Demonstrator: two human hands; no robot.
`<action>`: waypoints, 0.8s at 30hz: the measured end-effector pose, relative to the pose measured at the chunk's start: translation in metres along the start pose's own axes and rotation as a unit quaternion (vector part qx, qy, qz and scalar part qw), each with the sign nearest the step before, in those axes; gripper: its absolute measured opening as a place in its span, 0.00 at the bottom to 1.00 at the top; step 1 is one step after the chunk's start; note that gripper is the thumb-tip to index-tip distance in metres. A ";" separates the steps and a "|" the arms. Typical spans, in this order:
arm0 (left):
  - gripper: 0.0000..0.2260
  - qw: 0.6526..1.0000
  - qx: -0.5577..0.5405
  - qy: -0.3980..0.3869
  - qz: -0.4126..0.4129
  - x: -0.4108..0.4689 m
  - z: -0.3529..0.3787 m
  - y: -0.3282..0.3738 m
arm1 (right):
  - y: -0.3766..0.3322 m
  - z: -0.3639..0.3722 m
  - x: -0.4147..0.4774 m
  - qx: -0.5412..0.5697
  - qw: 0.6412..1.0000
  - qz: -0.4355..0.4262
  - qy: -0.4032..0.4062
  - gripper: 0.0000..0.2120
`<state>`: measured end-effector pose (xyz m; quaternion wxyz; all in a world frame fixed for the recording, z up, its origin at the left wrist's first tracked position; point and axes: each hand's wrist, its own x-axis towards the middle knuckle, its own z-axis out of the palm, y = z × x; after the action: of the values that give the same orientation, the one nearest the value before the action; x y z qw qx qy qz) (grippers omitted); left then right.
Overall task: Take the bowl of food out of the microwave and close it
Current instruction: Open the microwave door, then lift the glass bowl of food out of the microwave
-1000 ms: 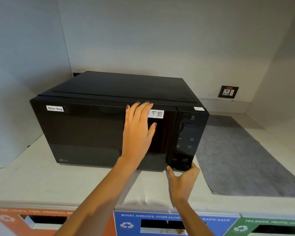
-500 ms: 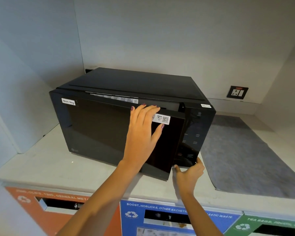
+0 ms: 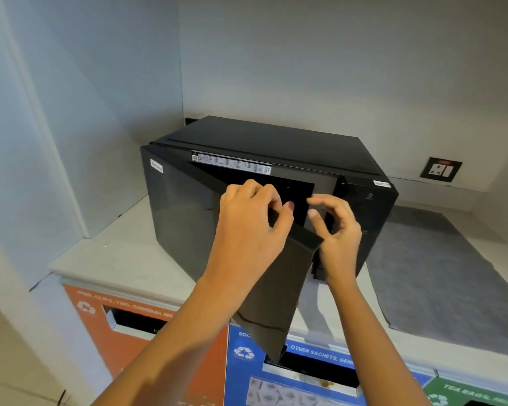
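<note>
A black microwave (image 3: pixel 276 142) stands on a pale counter (image 3: pixel 115 247). Its door (image 3: pixel 185 218) is swung about halfway out, hinged at the left. My left hand (image 3: pixel 250 230) grips the door's free upper edge, fingers curled over it. My right hand (image 3: pixel 338 227) hovers just right of that edge, in front of the control panel (image 3: pixel 373 206), fingers loosely bent and holding nothing. The cavity behind the door is dark. No bowl can be seen; my hands and the door hide most of the opening.
A grey mat (image 3: pixel 440 273) lies on the counter right of the microwave. A wall socket (image 3: pixel 441 171) is on the back wall. Below the counter edge are orange (image 3: pixel 106 326), blue (image 3: pixel 276 385) and green (image 3: pixel 464 394) recycling bin fronts. A wall panel closes in the left side.
The door went from closed to about half open. My left hand moved from flat on the door face to gripping its edge. My right hand rose from the panel's lower corner.
</note>
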<state>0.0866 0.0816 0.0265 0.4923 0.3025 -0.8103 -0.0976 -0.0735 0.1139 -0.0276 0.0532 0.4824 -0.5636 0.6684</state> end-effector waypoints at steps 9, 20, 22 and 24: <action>0.08 0.987 0.067 -0.097 -0.109 -0.008 -0.084 -0.011 | -0.058 0.085 0.006 0.099 0.963 -0.051 -0.246 0.12; 0.18 0.972 0.043 -0.135 -0.188 -0.020 -0.165 -0.051 | -0.092 0.176 -0.020 0.129 0.901 -0.096 -0.403 0.16; 0.25 0.965 0.074 -0.165 -0.187 -0.020 -0.177 -0.057 | -0.094 0.184 -0.026 0.131 0.902 -0.103 -0.399 0.16; 0.28 0.954 0.111 -0.202 -0.190 -0.019 -0.188 -0.064 | -0.096 0.193 -0.032 0.123 0.905 -0.117 -0.390 0.16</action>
<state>0.2788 0.0683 0.0764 0.2535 0.4780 -0.8261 -0.1578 0.1156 0.0078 -0.0019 -0.1528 0.7699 -0.3917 0.4801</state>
